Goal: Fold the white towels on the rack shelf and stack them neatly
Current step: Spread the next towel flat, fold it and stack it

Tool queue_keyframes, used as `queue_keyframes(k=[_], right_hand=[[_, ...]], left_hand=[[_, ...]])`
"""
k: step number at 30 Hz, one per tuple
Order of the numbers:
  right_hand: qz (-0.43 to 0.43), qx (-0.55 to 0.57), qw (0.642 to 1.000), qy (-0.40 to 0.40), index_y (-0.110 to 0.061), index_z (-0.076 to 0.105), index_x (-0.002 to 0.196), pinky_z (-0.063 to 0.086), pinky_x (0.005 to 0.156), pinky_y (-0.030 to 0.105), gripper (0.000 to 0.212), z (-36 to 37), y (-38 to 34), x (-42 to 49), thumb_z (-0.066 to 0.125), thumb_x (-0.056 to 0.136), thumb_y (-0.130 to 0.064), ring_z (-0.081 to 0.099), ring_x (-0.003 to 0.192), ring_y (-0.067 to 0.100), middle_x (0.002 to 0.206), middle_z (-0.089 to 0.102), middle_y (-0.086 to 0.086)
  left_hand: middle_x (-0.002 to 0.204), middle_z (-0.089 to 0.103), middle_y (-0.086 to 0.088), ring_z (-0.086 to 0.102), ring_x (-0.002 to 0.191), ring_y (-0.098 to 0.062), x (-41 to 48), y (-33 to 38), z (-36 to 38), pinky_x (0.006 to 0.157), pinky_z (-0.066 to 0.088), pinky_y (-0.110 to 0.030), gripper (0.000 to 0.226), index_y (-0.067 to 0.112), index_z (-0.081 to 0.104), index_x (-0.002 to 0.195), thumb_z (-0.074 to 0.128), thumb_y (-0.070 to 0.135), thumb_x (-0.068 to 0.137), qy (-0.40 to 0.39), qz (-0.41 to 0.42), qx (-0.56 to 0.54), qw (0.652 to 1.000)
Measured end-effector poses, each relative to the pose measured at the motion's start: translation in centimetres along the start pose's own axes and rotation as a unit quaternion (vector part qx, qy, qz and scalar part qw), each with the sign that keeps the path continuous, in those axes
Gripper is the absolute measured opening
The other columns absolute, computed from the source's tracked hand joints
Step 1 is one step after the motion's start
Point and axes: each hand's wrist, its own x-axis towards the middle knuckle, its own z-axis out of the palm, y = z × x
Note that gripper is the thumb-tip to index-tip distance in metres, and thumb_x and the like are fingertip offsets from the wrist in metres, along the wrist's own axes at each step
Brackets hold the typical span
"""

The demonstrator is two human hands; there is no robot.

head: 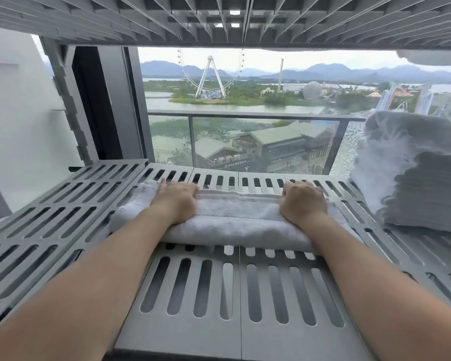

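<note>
Our forearms [89, 295] cross the slatted shelf [193, 295] to the white towel [235, 217] lying mid-shelf.
Left hand [176, 201] and right hand [303, 201] curl their grip on its far edge; soft, limp cloth, best held near both ends.

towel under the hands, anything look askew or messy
Yes. The towel lies as a folded band, but its left end bunches up lumpy past the left hand; under the right hand it looks flatter.
</note>
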Motion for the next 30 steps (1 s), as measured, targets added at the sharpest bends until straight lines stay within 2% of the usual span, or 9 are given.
queue_keyframes(k=[4, 7, 9, 11, 14, 17, 21, 24, 30], right_hand=[[-0.056, 0.074, 0.993, 0.072, -0.020, 0.062, 0.112, 0.042, 0.097, 0.044, 0.025, -0.4, -0.3, -1.1, 0.058, 0.091, -0.033, 0.058, 0.107, 0.029, 0.112, 0.067, 0.006], [-0.117, 0.140, 0.978, 0.102, -0.024, 0.065, 0.104, 0.047, 0.095, 0.041, 0.025, -1.1, -1.6, -2.5, 0.059, 0.094, -0.046, 0.061, 0.103, 0.024, 0.108, 0.069, 0.003], [-0.126, 0.162, 0.977, 0.058, -0.027, 0.067, 0.100, 0.048, 0.092, 0.038, 0.028, -1.5, -2.2, -3.3, 0.056, 0.094, -0.052, 0.061, 0.102, 0.021, 0.103, 0.068, 0.000], [-0.109, 0.165, 0.980, -0.018, -0.029, 0.068, 0.103, 0.047, 0.096, 0.039, 0.032, -1.7, -2.7, -3.8, 0.052, 0.094, -0.056, 0.058, 0.108, 0.020, 0.105, 0.065, -0.001], [-0.086, 0.116, 0.987, -0.064, -0.033, 0.066, 0.118, 0.044, 0.103, 0.041, 0.042, -1.8, -2.6, -4.6, 0.050, 0.092, -0.062, 0.054, 0.119, 0.022, 0.122, 0.061, 0.000], [-0.034, 0.073, 0.995, -0.067, -0.034, 0.059, 0.130, 0.043, 0.105, 0.044, 0.057, -2.0, -1.6, -5.5, 0.043, 0.090, -0.072, 0.053, 0.125, 0.024, 0.133, 0.058, 0.003], [0.018, 0.073, 0.997, 0.002, -0.031, 0.048, 0.142, 0.043, 0.103, 0.048, 0.076, -2.5, -0.3, -7.3, 0.023, 0.089, -0.080, 0.055, 0.122, 0.030, 0.131, 0.060, 0.008], [0.033, 0.057, 0.997, 0.031, -0.027, 0.046, 0.142, 0.045, 0.100, 0.046, 0.082, -2.8, 0.6, -7.9, 0.028, 0.086, -0.084, 0.057, 0.118, 0.030, 0.127, 0.061, 0.009], [0.151, 0.030, 0.985, -0.076, -0.025, 0.036, 0.148, 0.038, 0.106, 0.047, 0.093, -3.1, 4.2, -6.3, 0.044, 0.078, -0.086, 0.043, 0.134, 0.037, 0.144, 0.049, 0.017]], left_hand=[[0.158, 0.039, -0.004, 0.027, 0.148, -0.026, 0.2, -0.1, -0.1, 0.123, 0.000, -0.058, 0.054, 0.027, 0.036, 0.153, 0.038, 0.042, 0.102, 0.020, 0.010, 0.022, 1.000], [0.161, 0.034, -0.001, 0.025, 0.150, -0.023, -0.5, 0.6, -0.3, 0.123, 0.012, -0.056, 0.054, 0.030, 0.036, 0.153, 0.045, 0.044, 0.101, 0.070, 0.059, -0.012, 0.996], [0.159, 0.037, 0.003, 0.031, 0.147, -0.019, -1.4, 1.4, -0.3, 0.120, 0.025, -0.049, 0.049, 0.034, 0.042, 0.149, 0.043, 0.049, 0.102, 0.051, 0.099, -0.061, 0.992], [0.158, 0.039, 0.005, 0.034, 0.144, -0.018, -2.2, 1.9, -0.2, 0.115, 0.031, -0.045, 0.049, 0.036, 0.046, 0.146, 0.039, 0.055, 0.102, 0.013, 0.113, -0.064, 0.991], [0.166, 0.024, -0.001, 0.019, 0.152, -0.024, -2.7, 1.3, -0.2, 0.121, 0.016, -0.048, 0.060, 0.042, 0.032, 0.154, 0.030, 0.066, 0.099, -0.029, 0.077, -0.011, 0.997], [0.167, 0.017, -0.005, 0.015, 0.154, -0.026, -2.8, 0.5, -0.4, 0.122, 0.007, -0.051, 0.069, 0.044, 0.025, 0.155, 0.026, 0.076, 0.094, -0.039, 0.046, 0.021, 0.998], [0.158, 0.039, -0.007, 0.037, 0.144, -0.028, -3.0, 1.3, -0.4, 0.120, 0.025, -0.051, 0.066, 0.034, 0.040, 0.151, 0.034, 0.070, 0.096, 0.017, 0.056, 0.027, 0.998], [0.154, 0.045, -0.005, 0.044, 0.138, -0.026, -3.7, 3.2, -0.2, 0.114, 0.032, -0.047, 0.063, 0.032, 0.047, 0.147, 0.035, 0.068, 0.096, 0.035, 0.096, 0.010, 0.995], [0.160, 0.037, 0.000, 0.034, 0.146, -0.022, -3.6, 8.8, -0.3, 0.118, 0.025, -0.045, 0.065, 0.037, 0.046, 0.146, 0.036, 0.074, 0.093, 0.032, 0.189, -0.002, 0.981]])
